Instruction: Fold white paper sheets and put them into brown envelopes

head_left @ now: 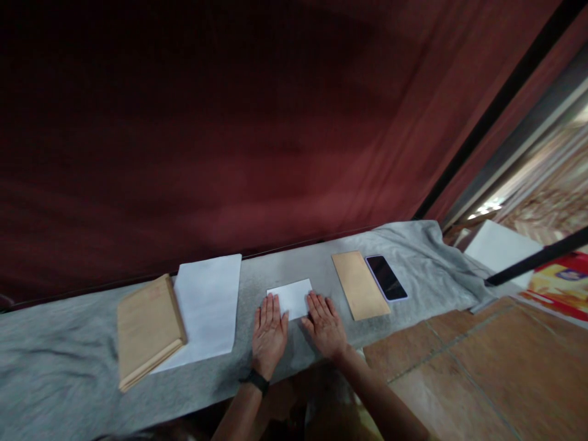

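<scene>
My left hand (269, 332) and my right hand (325, 326) both lie flat, fingers stretched out, on the near edge of a small folded white paper (293, 295) on the grey cloth-covered table (68, 361). A dark band sits on my left wrist. Left of my hands lie a larger white sheet (209, 306) and a stack of brown envelopes (146, 327) partly overlapping it. To the right lie a single brown envelope (359, 284) and a black phone (386, 277) beside it.
A dark red curtain (229, 135) hangs right behind the table. The cloth bunches at the table's right end. Beyond it are a white board (498, 248), a black bar (537, 257) and a red-yellow box (558, 285). Tiled floor lies at lower right.
</scene>
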`<state>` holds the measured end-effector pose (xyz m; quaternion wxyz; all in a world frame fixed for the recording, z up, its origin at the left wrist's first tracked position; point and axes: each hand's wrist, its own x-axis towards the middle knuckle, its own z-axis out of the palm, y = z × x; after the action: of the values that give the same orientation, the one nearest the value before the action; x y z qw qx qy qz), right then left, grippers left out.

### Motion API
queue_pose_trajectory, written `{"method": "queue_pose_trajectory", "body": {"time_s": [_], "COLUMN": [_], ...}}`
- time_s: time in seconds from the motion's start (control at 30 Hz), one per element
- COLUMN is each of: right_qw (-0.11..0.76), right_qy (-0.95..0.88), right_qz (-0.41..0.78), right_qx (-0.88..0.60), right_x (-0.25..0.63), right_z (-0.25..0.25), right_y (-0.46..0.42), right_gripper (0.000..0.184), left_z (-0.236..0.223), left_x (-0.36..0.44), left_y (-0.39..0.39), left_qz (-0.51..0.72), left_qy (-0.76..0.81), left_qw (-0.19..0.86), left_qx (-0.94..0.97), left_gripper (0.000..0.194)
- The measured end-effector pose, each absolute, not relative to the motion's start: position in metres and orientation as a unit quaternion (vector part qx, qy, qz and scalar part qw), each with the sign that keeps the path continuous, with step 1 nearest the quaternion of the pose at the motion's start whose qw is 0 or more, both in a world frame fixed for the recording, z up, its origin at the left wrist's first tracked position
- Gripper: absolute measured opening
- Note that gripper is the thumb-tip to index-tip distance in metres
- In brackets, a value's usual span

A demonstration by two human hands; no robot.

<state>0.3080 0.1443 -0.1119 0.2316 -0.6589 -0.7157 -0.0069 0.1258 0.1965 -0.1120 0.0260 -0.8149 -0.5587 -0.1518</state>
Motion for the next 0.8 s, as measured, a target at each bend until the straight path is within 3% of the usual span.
{"method": "queue_pose_trajectory", "body": {"time_s": [0.23,0.37,0.8], "right_qw": [0.208,0.211,0.213], "right_qy": [-0.714,-0.717,-0.707], "right_qz": [-0.042,-0.05,0.008], "right_qx": [-0.668,-0.663,-0.674], "right_x": [0.306,0.306,0.309], "right_z": [-0.116,-0.117,-0.107], "right_y": [0.144,0.144,0.115], "right_gripper": [0.062,0.059,0.051], "left_z": [-0.101,-0.098,-0.113], "left_x": [0.126,0.142,0.137], "left_y": [0.192,0.183,0.178], "left_qz": [-0.181,-0.168,-0.132], "left_qy": [-0.597,-0.503,-0.474], "left_qw": [0.057,0.037,0.029], "left_qx": [-0.779,-0.847,-0.87], "left_gripper": [0.058,0.055,0.056]}}
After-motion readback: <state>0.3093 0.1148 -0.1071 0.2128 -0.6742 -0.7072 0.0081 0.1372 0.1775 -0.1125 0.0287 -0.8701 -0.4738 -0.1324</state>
